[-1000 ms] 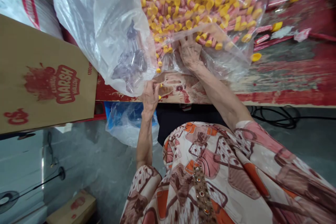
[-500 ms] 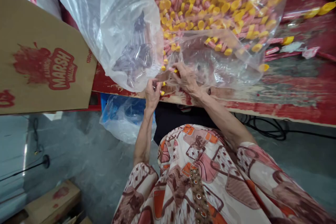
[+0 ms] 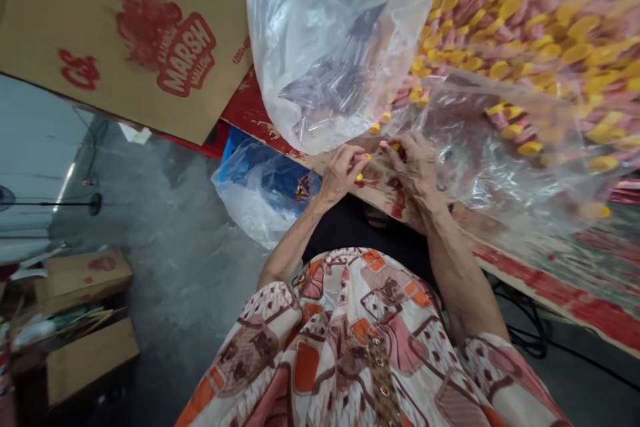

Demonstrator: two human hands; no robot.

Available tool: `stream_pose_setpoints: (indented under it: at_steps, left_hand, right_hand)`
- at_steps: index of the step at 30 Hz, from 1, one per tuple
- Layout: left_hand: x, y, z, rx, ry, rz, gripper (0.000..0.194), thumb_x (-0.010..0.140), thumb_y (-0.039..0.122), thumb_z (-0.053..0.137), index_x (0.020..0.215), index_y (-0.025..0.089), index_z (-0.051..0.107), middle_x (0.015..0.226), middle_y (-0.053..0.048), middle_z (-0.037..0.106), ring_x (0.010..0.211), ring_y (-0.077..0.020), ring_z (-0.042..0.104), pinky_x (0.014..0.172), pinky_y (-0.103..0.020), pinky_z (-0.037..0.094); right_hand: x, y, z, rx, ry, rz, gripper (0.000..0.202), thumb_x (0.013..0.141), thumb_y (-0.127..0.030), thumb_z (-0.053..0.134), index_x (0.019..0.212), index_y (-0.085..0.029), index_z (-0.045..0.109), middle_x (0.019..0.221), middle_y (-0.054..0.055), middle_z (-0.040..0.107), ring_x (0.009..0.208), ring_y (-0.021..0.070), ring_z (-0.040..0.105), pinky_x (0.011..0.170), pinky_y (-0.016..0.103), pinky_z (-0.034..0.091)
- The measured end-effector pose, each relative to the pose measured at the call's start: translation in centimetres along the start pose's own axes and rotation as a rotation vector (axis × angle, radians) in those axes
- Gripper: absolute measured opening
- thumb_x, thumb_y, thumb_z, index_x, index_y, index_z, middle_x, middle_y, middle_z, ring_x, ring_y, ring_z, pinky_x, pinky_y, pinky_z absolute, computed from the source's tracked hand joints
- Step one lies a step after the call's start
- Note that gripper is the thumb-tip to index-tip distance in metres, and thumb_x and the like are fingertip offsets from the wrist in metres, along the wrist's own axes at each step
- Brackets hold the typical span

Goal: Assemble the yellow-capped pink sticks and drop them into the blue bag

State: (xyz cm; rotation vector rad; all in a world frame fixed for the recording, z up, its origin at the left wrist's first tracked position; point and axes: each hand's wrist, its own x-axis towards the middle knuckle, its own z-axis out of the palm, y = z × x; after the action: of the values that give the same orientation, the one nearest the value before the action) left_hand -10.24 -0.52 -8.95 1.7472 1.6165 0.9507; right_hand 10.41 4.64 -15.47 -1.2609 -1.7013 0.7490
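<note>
My left hand (image 3: 340, 175) and right hand (image 3: 414, 163) pinch tubes (image 3: 363, 157); beyond my left, a white bag (image 3: 335, 33) and a box (image 3: 120, 40); beneath both, the table (image 3: 585, 309); leftward, floor (image 3: 175, 233).

Pieces (image 3: 530, 33) pink with yellow ends; worktop (image 3: 603, 319) red-streaked.
Garment (image 3: 350, 340): orange, pink, brown patches on white. Carton (image 3: 125, 40) brown, red print. Bin (image 3: 280, 177) blue. Bag (image 3: 330, 40) whitish.
</note>
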Motion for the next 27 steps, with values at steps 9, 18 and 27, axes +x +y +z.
stream_pose_setpoints:
  at_steps: [9,18,27]
  left_hand:
    - [-7.4,-9.8,-5.5,-0.096,0.628,-0.692,0.023,0.116,0.046,0.067,0.112,0.024,0.065,0.099,-0.003,0.072,0.080,-0.0158,0.068,0.074,-0.027,0.057]
    - [-4.5,-10.5,-7.4,0.106,0.580,-0.476,0.010,0.114,0.029,0.069,0.108,0.021,0.067,0.111,-0.010,0.067,0.118,-0.0282,0.068,0.115,-0.047,0.058]
    - [6.8,-6.6,-4.4,0.509,0.284,-0.136,0.031,0.111,0.026,0.066,0.141,0.023,0.074,0.154,-0.021,0.070,0.148,-0.0419,0.061,0.132,-0.067,0.048]
  right_hand:
    - [-0.4,0.0,0.1,-0.033,-0.012,-0.047,0.037,0.122,-0.056,0.051,0.127,-0.027,0.073,0.137,0.018,0.068,0.126,0.0358,0.068,0.112,0.059,0.063]
    - [-0.5,0.1,0.2,-0.059,-0.016,-0.056,0.034,0.124,-0.054,0.053,0.122,-0.027,0.075,0.121,0.013,0.071,0.110,0.0324,0.070,0.102,0.048,0.063]
    - [-0.4,-0.1,0.2,-0.034,0.000,-0.132,0.029,0.120,-0.039,0.052,0.124,-0.026,0.077,0.119,0.013,0.074,0.107,0.0313,0.073,0.097,0.046,0.064]
